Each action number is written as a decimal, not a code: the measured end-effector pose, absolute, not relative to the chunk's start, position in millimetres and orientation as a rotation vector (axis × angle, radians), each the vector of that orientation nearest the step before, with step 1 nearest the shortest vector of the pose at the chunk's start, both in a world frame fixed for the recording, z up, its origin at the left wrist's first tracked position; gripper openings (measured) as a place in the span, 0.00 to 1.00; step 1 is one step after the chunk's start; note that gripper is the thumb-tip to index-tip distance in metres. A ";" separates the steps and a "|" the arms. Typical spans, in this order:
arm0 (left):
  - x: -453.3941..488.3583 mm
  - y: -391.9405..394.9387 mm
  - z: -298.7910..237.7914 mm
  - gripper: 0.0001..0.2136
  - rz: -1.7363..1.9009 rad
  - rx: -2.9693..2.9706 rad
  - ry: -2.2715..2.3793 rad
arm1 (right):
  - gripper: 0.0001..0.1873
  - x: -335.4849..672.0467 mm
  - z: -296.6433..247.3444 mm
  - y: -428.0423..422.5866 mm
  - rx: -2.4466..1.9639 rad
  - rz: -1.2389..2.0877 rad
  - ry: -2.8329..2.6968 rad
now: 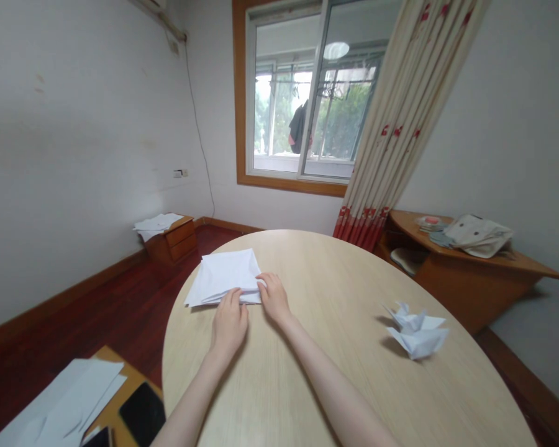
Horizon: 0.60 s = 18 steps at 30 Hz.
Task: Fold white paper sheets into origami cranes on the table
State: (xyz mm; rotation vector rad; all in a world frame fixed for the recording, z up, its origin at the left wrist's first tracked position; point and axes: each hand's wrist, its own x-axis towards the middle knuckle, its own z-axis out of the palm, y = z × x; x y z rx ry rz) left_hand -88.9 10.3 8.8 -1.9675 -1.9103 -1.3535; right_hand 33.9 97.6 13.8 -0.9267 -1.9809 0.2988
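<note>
A stack of white paper sheets (223, 273) lies at the far left of the round wooden table (335, 347). My left hand (229, 323) rests at the stack's near edge, fingers curled onto the paper's edge. My right hand (272, 295) is at the stack's right corner, fingertips pinched on the sheets there. Two folded white paper figures (417, 332) sit on the table to the right, well apart from both hands.
A low stool at the lower left carries white sheets (69, 403) and a dark phone (142, 413). A small wooden cabinet (172, 239) with papers stands by the left wall. A side desk (466, 267) with a bag is at the right, next to a curtain (400, 124).
</note>
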 end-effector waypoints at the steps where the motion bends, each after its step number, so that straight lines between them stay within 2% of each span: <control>1: -90.8 11.2 3.9 0.15 -1.288 -1.971 -1.897 | 0.12 30.7 12.2 100.5 -0.935 0.305 -2.006; 7: -95.2 16.1 -10.9 0.16 -1.052 -1.957 -1.940 | 0.12 13.2 6.7 110.3 -0.987 0.333 -2.160; 12: -97.3 15.5 -5.9 0.17 -0.949 -1.935 -2.036 | 0.11 8.5 3.6 111.4 -1.030 0.342 -2.254; 18: -94.9 9.5 3.0 0.16 -0.644 -1.986 -2.233 | 0.10 8.0 -3.8 110.1 -1.049 0.308 -2.324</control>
